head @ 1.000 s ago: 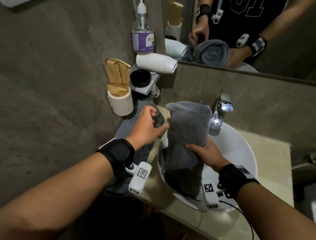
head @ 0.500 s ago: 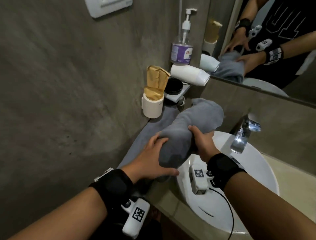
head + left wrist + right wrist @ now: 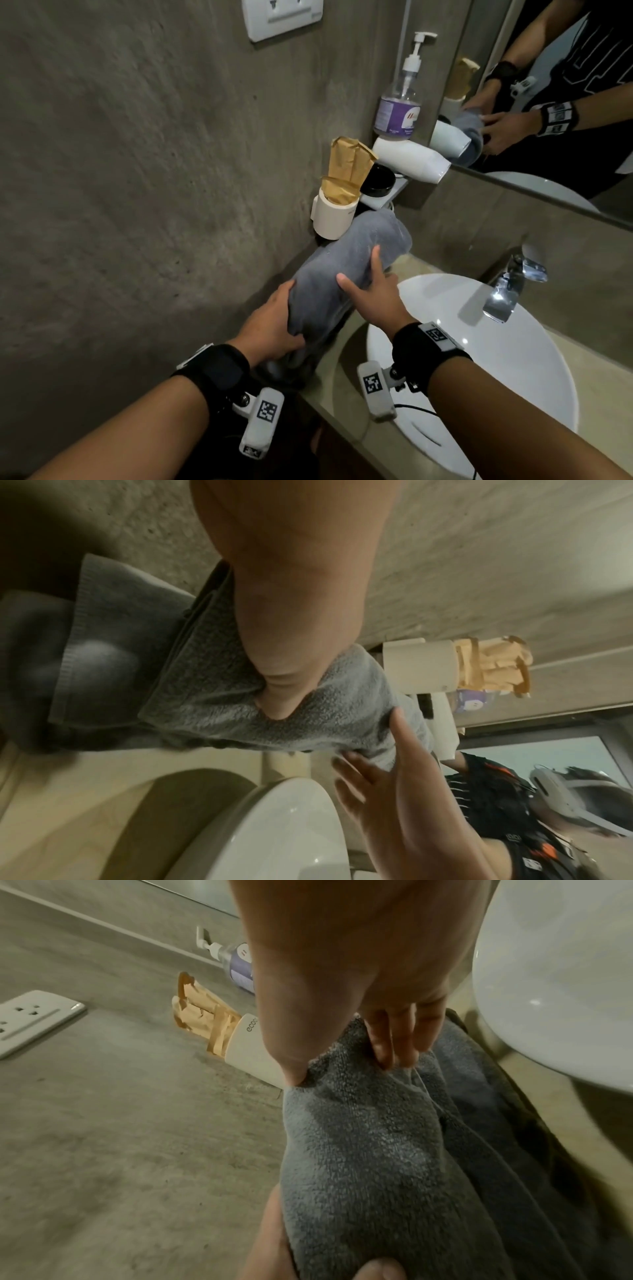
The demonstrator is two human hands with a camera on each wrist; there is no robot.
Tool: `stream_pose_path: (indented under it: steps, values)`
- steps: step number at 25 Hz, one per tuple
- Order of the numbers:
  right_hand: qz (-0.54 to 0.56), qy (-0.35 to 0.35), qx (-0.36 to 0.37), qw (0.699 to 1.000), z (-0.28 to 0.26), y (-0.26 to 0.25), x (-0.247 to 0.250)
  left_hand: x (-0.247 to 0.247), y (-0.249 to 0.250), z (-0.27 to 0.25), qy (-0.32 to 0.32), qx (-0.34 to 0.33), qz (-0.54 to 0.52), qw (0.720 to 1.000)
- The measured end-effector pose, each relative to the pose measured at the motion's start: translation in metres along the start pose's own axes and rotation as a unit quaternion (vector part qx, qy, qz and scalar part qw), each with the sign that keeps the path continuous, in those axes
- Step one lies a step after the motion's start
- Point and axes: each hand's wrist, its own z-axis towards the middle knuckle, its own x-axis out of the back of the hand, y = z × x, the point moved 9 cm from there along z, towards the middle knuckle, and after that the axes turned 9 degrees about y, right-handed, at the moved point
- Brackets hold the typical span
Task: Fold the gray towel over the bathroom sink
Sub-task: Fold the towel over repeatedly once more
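The gray towel lies folded in a thick long bundle on the counter, left of the white sink and against the wall. My left hand grips its near end, thumb over the top and fingers behind. My right hand rests on the towel's right side with straight, spread fingers. In the left wrist view my left hand's thumb digs into the towel and my right hand touches its edge. In the right wrist view my right hand's fingertips press into the towel.
A cream cup with brown paper packets stands on the wall just beyond the towel. Behind it are a black jar, a white hair dryer and a soap bottle. The faucet stands behind the sink, under the mirror.
The towel has moved from over the basin to the left, down onto the counter by the wall. My right hand has let go of its grip and now lies flat on it.
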Motion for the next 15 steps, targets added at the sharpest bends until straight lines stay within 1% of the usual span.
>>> stream_pose_path:
  steps: [2, 4, 5, 7, 9, 12, 13, 15]
  values:
    - [-0.033, 0.043, 0.019, 0.998, 0.001, -0.003, 0.012, 0.005, -0.002, -0.001, -0.002, 0.001, -0.006, 1.0]
    - [-0.019, 0.029, 0.043, 0.998, 0.004, -0.009, 0.008, 0.012, -0.001, -0.001, 0.009, 0.0, -0.008, 1.0]
    - [-0.023, 0.021, 0.055, 0.998, 0.005, -0.012, 0.005, 0.014, 0.001, -0.001, 0.015, -0.006, 0.009, 1.0]
    - [-0.056, 0.025, 0.069, 0.996, 0.011, -0.019, 0.001, 0.015, 0.007, 0.003, 0.019, -0.048, 0.072, 0.996]
    - [-0.093, 0.019, 0.063, 0.993, 0.018, -0.02, 0.0, 0.011, 0.015, 0.006, 0.006, -0.108, 0.124, 0.986]
    - [-0.164, -0.011, 0.044, 0.985, 0.036, -0.023, -0.001, -0.001, 0.025, 0.01, -0.026, -0.194, 0.198, 0.96]
    - [-0.195, -0.019, 0.037, 0.98, 0.042, -0.025, -0.002, -0.005, 0.027, 0.011, -0.038, -0.208, 0.216, 0.953]
    - [-0.263, -0.03, 0.039, 0.963, 0.053, -0.033, -0.008, -0.009, 0.024, 0.017, -0.056, -0.205, 0.23, 0.95]
